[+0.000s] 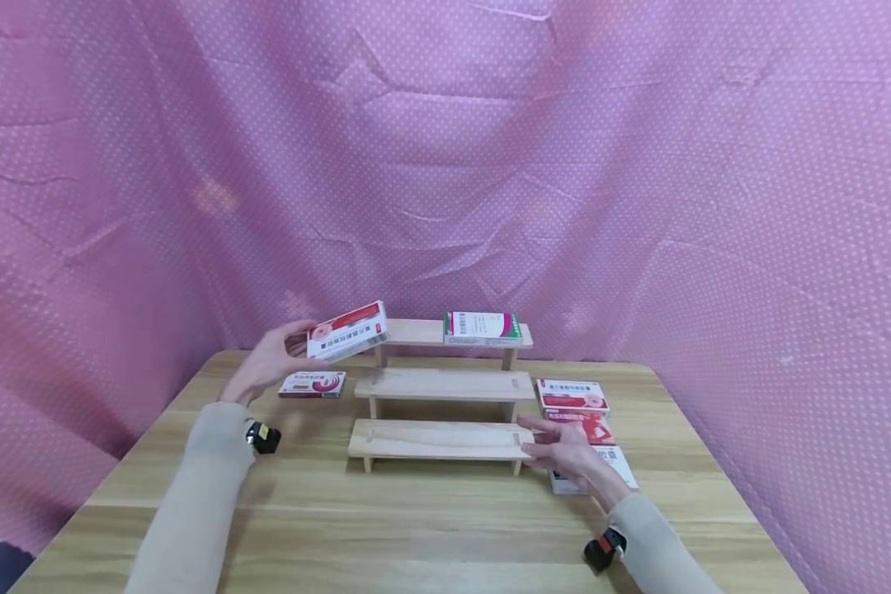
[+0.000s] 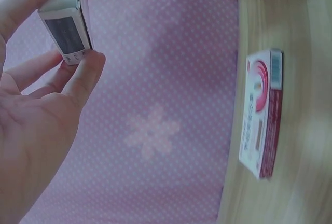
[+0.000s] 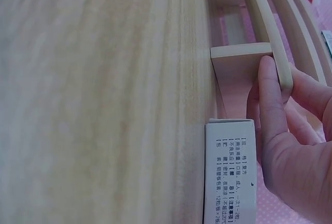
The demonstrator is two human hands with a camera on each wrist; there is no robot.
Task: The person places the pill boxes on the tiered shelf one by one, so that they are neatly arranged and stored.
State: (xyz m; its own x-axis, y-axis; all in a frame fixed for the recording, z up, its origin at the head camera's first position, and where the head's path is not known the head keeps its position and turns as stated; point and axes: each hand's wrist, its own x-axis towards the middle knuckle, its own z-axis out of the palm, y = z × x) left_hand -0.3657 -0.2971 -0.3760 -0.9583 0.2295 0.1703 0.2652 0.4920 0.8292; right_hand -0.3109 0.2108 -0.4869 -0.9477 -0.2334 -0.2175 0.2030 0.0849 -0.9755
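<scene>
My left hand (image 1: 273, 360) grips a red and white medicine box (image 1: 347, 332) by its left end. The box is tilted and overlaps the left end of the top step of a wooden three-step rack (image 1: 445, 384) in the head view. In the left wrist view, thumb and fingers pinch the held box (image 2: 65, 27) at its edges. My right hand (image 1: 564, 452) holds the right end of the rack's lowest step (image 1: 438, 439). The right wrist view shows its thumb and fingers around that board's end (image 3: 282, 73). A green and white box (image 1: 483, 327) lies on the top step's right side.
Left of the rack, a white box with a pink ring design (image 1: 312, 384) lies flat on the wooden table (image 1: 386, 528). On the right lie a red and white box (image 1: 572, 394), a red box (image 1: 597, 429) and a white box (image 1: 619, 464). Pink dotted cloth (image 1: 445, 165) hangs behind.
</scene>
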